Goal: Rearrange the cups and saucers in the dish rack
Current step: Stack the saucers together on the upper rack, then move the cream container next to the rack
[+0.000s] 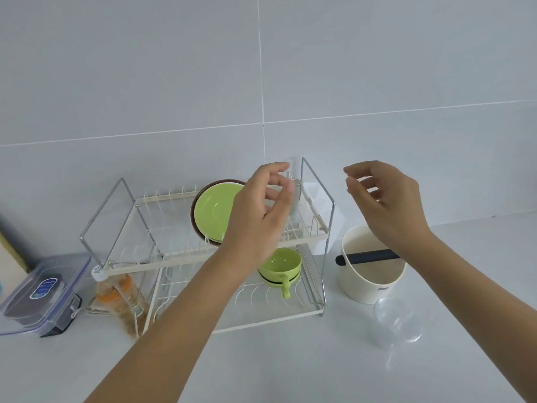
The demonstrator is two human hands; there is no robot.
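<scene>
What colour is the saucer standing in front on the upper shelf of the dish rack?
Light green, in the head view: the front saucer.

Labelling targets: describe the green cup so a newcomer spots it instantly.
Find the two-tier wire dish rack against the tiled wall. On its lower tier, right side, sits the green cup, upright on a dark saucer, handle facing the camera. The only other green item, a saucer, stands on edge upstairs.

A cream tub (369,282) with a dark bar (366,256) across its rim stands on the white tabletop (290,365). Just in front of it lies a clear plastic cup (398,324) on its side. Far left sits a clear lidded box (40,295), with an orange-labelled bottle (116,298) beside it. Grey wall tiles (145,68) rise behind.
</scene>
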